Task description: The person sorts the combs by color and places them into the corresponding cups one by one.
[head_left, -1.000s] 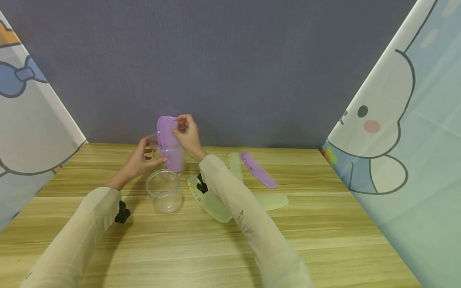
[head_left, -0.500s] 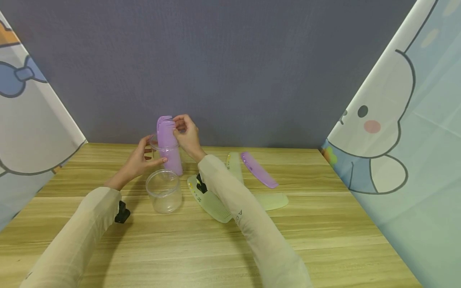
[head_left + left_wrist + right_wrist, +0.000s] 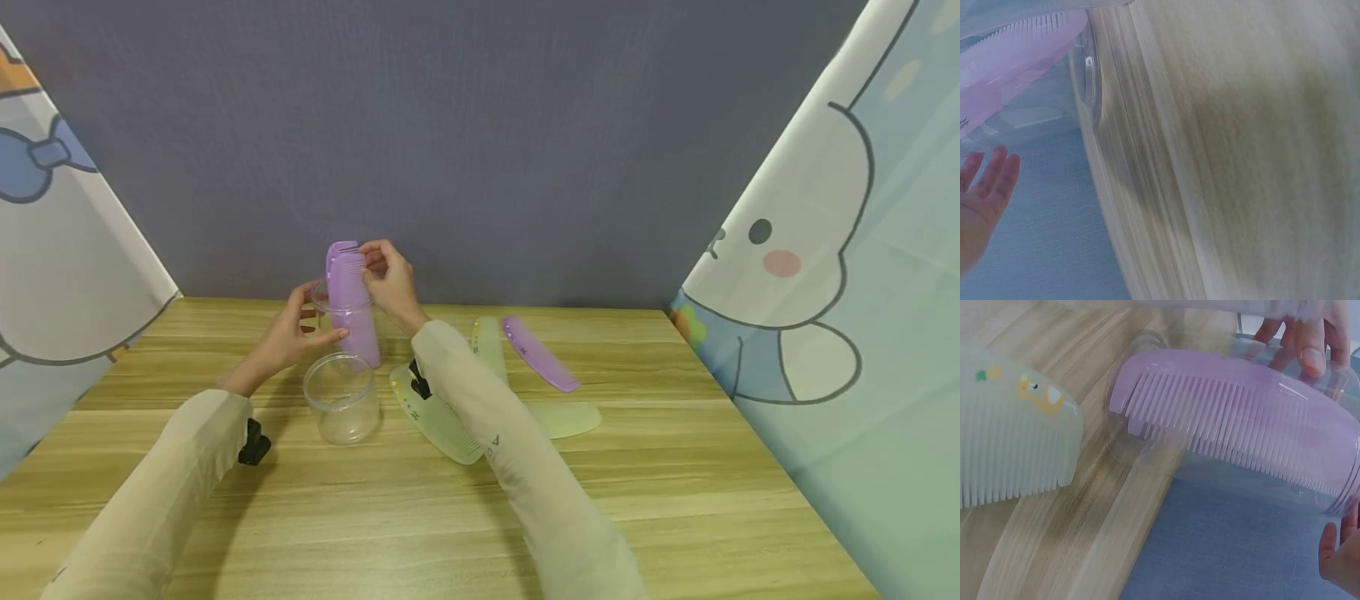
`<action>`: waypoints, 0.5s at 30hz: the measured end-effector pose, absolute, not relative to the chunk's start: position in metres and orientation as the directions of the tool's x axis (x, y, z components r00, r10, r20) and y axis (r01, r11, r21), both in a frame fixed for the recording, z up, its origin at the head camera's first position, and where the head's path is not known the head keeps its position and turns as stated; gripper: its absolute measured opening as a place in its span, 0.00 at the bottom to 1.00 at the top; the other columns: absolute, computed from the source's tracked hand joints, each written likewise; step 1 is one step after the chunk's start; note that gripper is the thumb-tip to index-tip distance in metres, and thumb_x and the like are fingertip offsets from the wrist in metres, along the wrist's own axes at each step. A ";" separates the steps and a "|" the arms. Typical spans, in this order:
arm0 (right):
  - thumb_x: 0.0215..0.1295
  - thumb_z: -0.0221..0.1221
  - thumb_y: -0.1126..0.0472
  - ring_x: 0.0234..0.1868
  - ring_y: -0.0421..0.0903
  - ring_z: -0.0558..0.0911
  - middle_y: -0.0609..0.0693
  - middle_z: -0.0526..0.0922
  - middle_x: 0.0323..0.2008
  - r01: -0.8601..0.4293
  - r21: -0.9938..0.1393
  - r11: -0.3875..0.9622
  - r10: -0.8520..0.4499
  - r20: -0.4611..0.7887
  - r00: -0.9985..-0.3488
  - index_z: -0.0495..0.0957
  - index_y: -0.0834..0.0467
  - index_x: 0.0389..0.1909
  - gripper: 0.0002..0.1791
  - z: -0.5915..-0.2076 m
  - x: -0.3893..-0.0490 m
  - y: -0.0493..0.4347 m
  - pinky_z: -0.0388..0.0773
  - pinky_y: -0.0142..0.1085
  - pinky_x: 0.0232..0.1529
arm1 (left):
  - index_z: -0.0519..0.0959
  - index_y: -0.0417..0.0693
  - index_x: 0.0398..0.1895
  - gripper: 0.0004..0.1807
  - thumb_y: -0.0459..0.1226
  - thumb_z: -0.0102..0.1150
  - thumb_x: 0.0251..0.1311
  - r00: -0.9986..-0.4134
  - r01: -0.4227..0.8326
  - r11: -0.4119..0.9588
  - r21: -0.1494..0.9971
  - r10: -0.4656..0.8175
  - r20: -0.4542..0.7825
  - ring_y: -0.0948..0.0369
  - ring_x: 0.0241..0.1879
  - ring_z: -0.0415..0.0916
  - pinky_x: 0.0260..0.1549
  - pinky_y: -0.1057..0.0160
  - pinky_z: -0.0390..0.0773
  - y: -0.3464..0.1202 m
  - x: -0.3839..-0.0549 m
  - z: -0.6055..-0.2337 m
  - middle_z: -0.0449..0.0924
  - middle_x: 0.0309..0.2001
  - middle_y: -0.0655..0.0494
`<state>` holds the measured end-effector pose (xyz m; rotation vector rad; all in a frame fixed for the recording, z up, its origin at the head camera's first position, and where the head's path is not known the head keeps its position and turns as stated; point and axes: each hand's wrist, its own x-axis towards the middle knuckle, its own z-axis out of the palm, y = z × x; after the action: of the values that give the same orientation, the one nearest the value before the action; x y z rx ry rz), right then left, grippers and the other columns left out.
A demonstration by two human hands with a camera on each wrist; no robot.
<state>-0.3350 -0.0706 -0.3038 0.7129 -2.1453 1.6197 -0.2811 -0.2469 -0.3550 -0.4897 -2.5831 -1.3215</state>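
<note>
Purple combs (image 3: 348, 283), script (image 3: 964, 121) illegible; hands: right (image 3: 392, 283) pinching comb, left (image 3: 288, 335) gripping clear jar (image 3: 1035, 124)

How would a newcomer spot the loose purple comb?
On the wooden table, right of the nearer clear cup, lie pale green combs. Just right of the farthest one lies a slanted purple comb. Its neighbours are green; it's the only purple one outside a cup.

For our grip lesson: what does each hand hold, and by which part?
Left hand: the farther clear jar, round its upper side. Right hand: at least one purple comb, near the upper end.
</note>
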 end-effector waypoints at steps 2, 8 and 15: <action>0.54 0.54 0.78 0.37 0.47 0.78 0.59 0.78 0.36 -0.581 -0.786 0.213 -0.192 0.549 -0.813 0.74 0.63 0.44 0.17 -0.304 -0.337 -0.070 0.77 0.42 0.43 | 0.40 0.40 0.70 0.50 0.37 0.64 0.52 -0.923 0.384 0.547 0.744 0.201 0.329 0.31 0.55 0.62 0.47 0.33 0.68 -0.250 -0.285 -0.360 0.54 0.62 0.29; 0.53 0.52 0.79 0.41 0.49 0.78 0.58 0.78 0.41 -0.559 -0.795 0.237 -0.240 0.509 -0.827 0.72 0.62 0.48 0.21 -0.304 -0.340 -0.066 0.77 0.43 0.47 | 0.41 0.41 0.70 0.51 0.38 0.65 0.52 -0.918 0.394 0.549 0.737 0.201 0.341 0.31 0.55 0.63 0.46 0.34 0.69 -0.250 -0.287 -0.360 0.55 0.62 0.29; 0.53 0.51 0.78 0.46 0.52 0.77 0.59 0.77 0.45 -0.536 -0.806 0.253 -0.273 0.472 -0.838 0.69 0.61 0.52 0.24 -0.306 -0.341 -0.063 0.75 0.44 0.51 | 0.41 0.39 0.70 0.50 0.39 0.64 0.52 -0.920 0.391 0.553 0.736 0.200 0.338 0.31 0.55 0.62 0.47 0.34 0.69 -0.249 -0.286 -0.360 0.55 0.61 0.29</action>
<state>-0.3409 -0.0633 -0.3059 0.7560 -2.2883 1.6200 -0.2856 -0.2488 -0.3596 -0.4969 -2.5737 -1.2990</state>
